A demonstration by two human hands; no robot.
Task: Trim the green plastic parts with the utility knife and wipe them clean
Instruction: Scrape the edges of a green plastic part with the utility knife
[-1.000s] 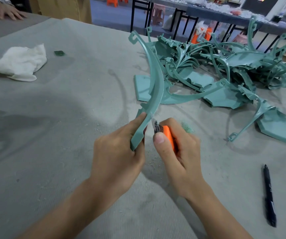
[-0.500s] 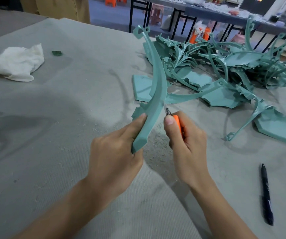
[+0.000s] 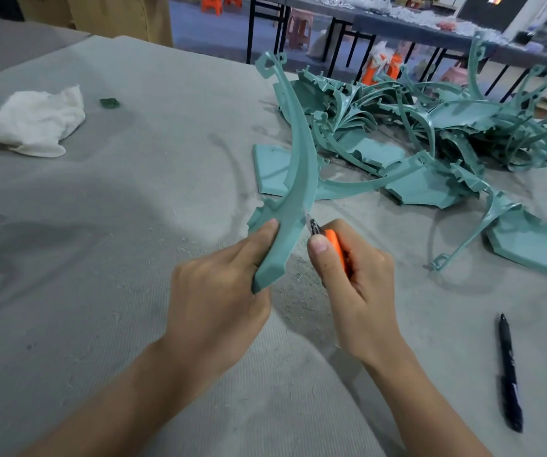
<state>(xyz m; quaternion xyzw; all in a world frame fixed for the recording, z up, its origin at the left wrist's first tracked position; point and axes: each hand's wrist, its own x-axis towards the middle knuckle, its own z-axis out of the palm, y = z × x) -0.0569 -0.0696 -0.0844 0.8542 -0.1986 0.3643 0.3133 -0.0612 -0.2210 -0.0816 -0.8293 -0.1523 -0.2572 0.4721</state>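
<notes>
Gripped a smooth, matt green plastic part (image 3: 301,166) in the left hand (image 3: 219,291), glossy orange plastic utility knife (image 3: 336,245) in the right hand (image 3: 361,285). Worked over a rough, ribbed grey table cover (image 3: 133,324). Spotted a soft, crumpled white cloth (image 3: 31,120) way off left of the left hand.

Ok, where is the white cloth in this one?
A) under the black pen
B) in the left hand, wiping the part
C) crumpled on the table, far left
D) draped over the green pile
C: the white cloth lies crumpled on the table at far left, apart from both hands; the left hand grips the curved green part and the right hand holds the utility knife.
</notes>
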